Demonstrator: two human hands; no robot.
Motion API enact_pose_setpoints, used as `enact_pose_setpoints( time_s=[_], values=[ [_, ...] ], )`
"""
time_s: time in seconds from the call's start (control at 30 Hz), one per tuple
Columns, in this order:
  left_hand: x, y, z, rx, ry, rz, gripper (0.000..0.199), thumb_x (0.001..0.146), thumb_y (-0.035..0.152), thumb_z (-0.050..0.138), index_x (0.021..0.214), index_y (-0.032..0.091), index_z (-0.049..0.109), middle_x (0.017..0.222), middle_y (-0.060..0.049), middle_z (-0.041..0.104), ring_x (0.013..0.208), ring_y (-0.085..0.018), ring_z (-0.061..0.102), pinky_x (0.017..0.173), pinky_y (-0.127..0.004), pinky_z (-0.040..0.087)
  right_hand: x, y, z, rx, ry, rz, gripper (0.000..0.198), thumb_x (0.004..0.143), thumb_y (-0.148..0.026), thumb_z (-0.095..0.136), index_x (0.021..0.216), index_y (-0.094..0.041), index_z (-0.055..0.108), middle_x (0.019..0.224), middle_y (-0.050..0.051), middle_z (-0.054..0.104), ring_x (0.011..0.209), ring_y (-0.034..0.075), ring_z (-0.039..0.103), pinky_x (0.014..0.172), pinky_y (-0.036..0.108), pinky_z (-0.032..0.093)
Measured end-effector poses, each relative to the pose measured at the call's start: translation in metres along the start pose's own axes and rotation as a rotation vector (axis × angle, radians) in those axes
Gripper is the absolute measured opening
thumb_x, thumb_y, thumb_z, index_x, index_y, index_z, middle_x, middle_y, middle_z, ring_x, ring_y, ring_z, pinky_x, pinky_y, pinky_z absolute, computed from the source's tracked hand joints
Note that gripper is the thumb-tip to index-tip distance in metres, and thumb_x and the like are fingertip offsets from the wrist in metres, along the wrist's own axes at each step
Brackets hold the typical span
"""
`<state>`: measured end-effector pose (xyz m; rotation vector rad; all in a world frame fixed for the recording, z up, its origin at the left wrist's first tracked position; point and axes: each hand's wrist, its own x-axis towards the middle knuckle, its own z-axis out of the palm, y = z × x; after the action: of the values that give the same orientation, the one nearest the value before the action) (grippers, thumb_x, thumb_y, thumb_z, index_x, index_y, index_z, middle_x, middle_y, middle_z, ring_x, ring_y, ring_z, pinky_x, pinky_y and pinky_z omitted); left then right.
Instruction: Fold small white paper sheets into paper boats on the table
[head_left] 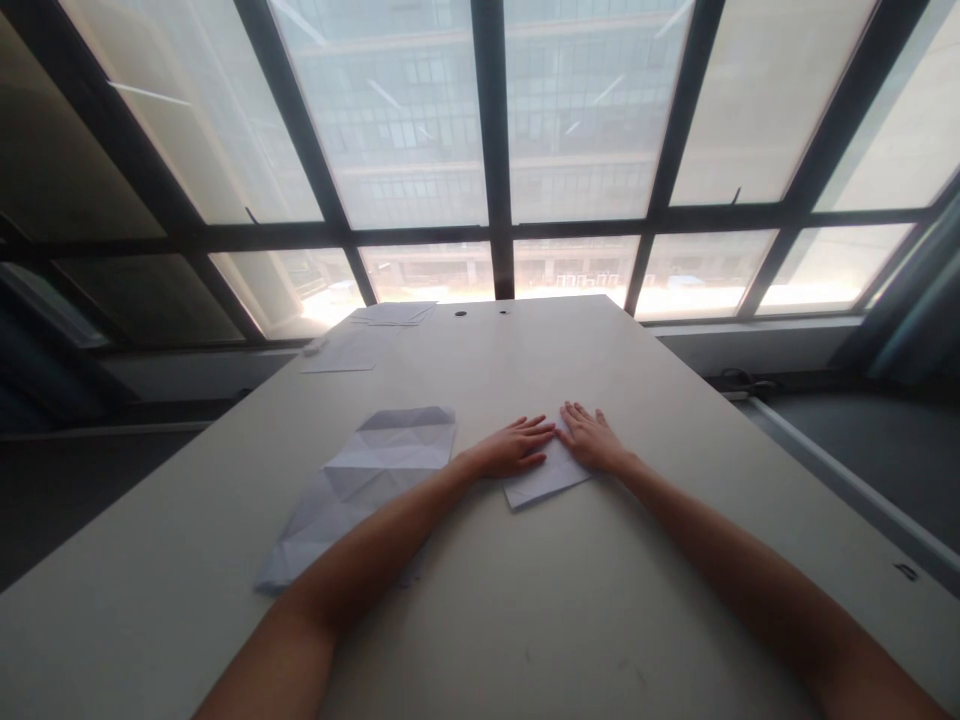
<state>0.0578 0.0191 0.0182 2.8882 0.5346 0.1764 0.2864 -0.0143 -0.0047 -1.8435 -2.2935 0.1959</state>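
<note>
A small folded white paper (pixel 541 480) lies flat on the pale table (pixel 525 610), near the middle. My left hand (pixel 514 446) presses palm-down on its left part, fingers spread. My right hand (pixel 592 438) rests flat on its right part, and the fingertips of both hands nearly meet. Most of the paper is hidden under the hands; only its near edge shows. A larger creased white sheet (pixel 360 485) lies unfolded to the left, partly under my left forearm.
More white sheets (pixel 394 313) and another single sheet (pixel 345 352) lie at the table's far left corner. Two small dark holes (pixel 460 313) sit near the far edge. Large windows stand behind the table; floor drops away on both sides.
</note>
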Motion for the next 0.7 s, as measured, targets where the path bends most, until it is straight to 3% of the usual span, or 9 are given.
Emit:
enact_pose_setpoints(
  time_s=[0.1,0.23,0.43,0.57,0.7],
  values=[
    [0.000,0.003,-0.002,-0.035,0.010,0.083,0.055,0.103,0.036,0.041,0.155,0.028,0.027,0.159,-0.005,0.031,0.150,-0.019,0.017,0.123,-0.041,0.010,0.002,0.004,0.003,-0.005,0.013,-0.008,0.064,0.102,-0.048,0.022,0.154,-0.011,0.028,0.161,0.017,0.022,0.150,0.027,0.016,0.118,0.057,0.008],
    [0.001,0.004,-0.001,-0.052,0.008,0.072,0.056,0.102,0.035,0.042,0.156,0.027,0.026,0.160,-0.005,0.030,0.149,-0.020,0.024,0.123,-0.041,0.015,-0.001,0.004,0.001,-0.042,0.060,-0.042,0.056,0.102,-0.035,0.025,0.150,-0.010,0.035,0.160,0.017,0.026,0.149,0.027,0.019,0.118,0.057,0.008],
    [0.001,0.011,-0.006,-0.090,0.017,0.139,0.053,0.102,0.027,0.043,0.154,0.026,0.032,0.157,-0.004,0.035,0.149,-0.017,0.023,0.123,-0.037,0.018,-0.008,-0.020,0.001,-0.055,0.172,-0.084,0.054,0.093,-0.014,0.029,0.144,-0.002,0.044,0.155,0.020,0.036,0.146,0.025,0.027,0.120,0.042,0.015],
    [0.003,0.013,-0.008,-0.102,0.022,0.084,0.048,0.100,0.024,0.047,0.148,0.027,0.043,0.156,-0.002,0.037,0.148,-0.017,0.024,0.124,-0.037,0.018,-0.007,-0.034,0.010,0.077,0.124,-0.095,0.059,0.091,-0.013,0.031,0.148,-0.004,0.040,0.153,0.017,0.041,0.143,0.021,0.035,0.118,0.037,0.023],
    [0.007,0.009,-0.002,-0.072,0.073,0.015,0.048,0.100,0.026,0.047,0.147,0.026,0.044,0.158,-0.004,0.034,0.147,-0.018,0.028,0.123,-0.036,0.019,-0.004,-0.030,0.011,0.126,0.109,-0.096,0.058,0.093,-0.017,0.028,0.149,-0.005,0.037,0.154,0.016,0.039,0.144,0.020,0.033,0.119,0.037,0.023]
  ],
)
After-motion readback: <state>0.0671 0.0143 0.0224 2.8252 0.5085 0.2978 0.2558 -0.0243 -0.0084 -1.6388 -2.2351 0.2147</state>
